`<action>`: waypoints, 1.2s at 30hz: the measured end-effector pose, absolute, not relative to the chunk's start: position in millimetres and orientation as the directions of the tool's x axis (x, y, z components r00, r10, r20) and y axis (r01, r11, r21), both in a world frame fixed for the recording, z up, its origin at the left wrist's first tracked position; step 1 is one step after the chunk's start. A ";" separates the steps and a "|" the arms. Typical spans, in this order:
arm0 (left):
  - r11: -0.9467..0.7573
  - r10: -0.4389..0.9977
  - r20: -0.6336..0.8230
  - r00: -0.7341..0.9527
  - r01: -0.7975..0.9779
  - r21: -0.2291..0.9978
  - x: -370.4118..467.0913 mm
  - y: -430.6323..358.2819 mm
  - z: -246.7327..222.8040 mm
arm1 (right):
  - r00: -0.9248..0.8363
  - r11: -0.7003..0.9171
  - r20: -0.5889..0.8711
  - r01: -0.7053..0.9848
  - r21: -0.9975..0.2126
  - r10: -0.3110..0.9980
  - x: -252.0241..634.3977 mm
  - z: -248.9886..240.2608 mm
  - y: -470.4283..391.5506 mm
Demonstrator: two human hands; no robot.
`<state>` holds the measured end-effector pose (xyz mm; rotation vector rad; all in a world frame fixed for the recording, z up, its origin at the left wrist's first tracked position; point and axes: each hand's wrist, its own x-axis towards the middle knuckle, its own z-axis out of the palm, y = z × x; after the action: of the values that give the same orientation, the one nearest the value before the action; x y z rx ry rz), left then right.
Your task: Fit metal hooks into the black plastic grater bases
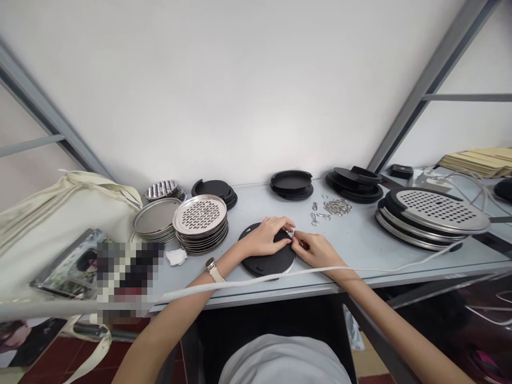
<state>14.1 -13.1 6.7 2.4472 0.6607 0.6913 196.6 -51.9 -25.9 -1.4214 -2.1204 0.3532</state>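
Observation:
A black disc [266,260] with a thin silvery edge lies flat near the front of the table. My left hand [267,236] rests over it, holding it down, with thumb and fingertips bent around its right side. My right hand [314,248] is closed in a pinch at the same edge, touching the left fingertips. A small shiny metal piece [290,233] shows between the two hands, and it resembles the loose clips; its exact form is mostly hidden by the fingers. Behind the right hand lies a pile of small metal clips [338,207].
Left of the disc stand stacked round grater plates [201,214] and plain metal discs [156,217]. Black round parts [292,182] sit along the wall. At right is a stack of black-framed graters [432,218]. A white cable [248,281] crosses in front of my forearms.

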 end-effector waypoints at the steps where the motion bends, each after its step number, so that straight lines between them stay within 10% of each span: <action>1: -0.753 0.568 0.335 0.752 0.312 0.579 14.2 -13.1 6.7 | -0.284 0.404 0.299 0.765 -0.502 0.911 196.5 -25.7 -52.0; 36: -0.721 0.577 0.329 0.748 0.277 0.635 14.7 -8.9 4.6 | -0.268 0.384 0.291 0.782 -0.492 0.918 196.4 -31.0 -51.6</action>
<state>14.7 -8.9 4.6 2.3792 0.6410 0.7000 196.4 -51.6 -31.0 -1.4556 -2.1163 0.3390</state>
